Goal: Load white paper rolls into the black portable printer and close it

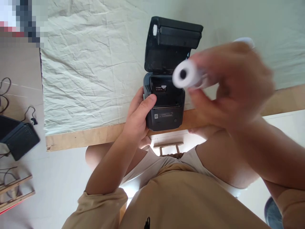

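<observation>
Head view.

Item: my left hand, clamped on the near left side of a boxy, dark grey-black plastic printer; thumb over the rim of the open bay, fingers wrapped round the side and partly hidden.

Item: the printer, just ahead and to the right of my left wrist, at the table's near edge. Its hinged black plastic lid stands open beyond my left fingertips, with a small white plastic knob at its left. Judged stiff, fairly light, smooth enough to slide; best held by the body's sides, since the hinge looks the weaker part.

Item: my right hand, blurred, thumb and fingers closed in a pinch.

Item: one small white paper roll with a dark round core, in that pinch, left of my right palm, its end overlapping the printer's upper right corner in view; whether they touch, I cannot tell. Judged very light, firm when wound tight, apt to loosen or dent at the edges; best taken lightly round its curved side.

Item: one white rounded object, beyond my right knuckles, mostly hidden.

Item: the table with its pale green, creased cloth cover, beneath and beyond both hands; bare wooden edge nearest me.
</observation>
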